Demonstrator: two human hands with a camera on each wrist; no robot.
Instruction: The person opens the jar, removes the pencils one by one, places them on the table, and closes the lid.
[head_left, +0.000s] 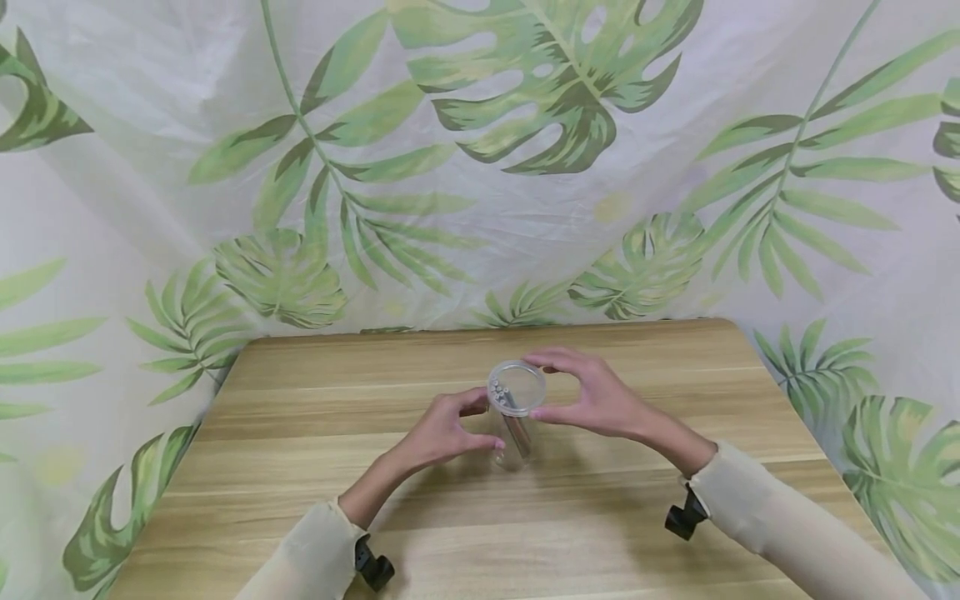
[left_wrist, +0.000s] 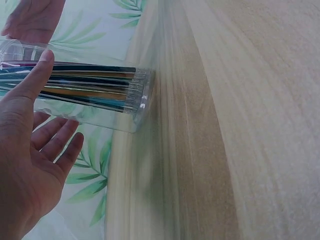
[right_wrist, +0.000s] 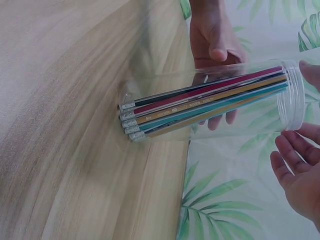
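A clear plastic jar (right_wrist: 240, 127) stands upright on the table, holding several pencils (right_wrist: 210, 104) in dark, red, yellow and teal. Their metal-ringed ends rest at the jar's bottom, and the bundle leans to one side. My left hand (head_left: 450, 429) grips the jar's body from the left, thumb in front and fingers on the far side. From the right, my right hand (head_left: 592, 396) holds the clear round lid (head_left: 517, 387) at its rim between thumb and fingers. The left wrist view shows the pencils (left_wrist: 95, 82) through the wall, partly behind the left thumb.
The wood-grain table (head_left: 300, 467) has rounded far corners. Behind it hangs a pale cloth (head_left: 525, 208) printed with green leaves. Each wrist carries a small black camera, such as the left one (head_left: 373, 567).
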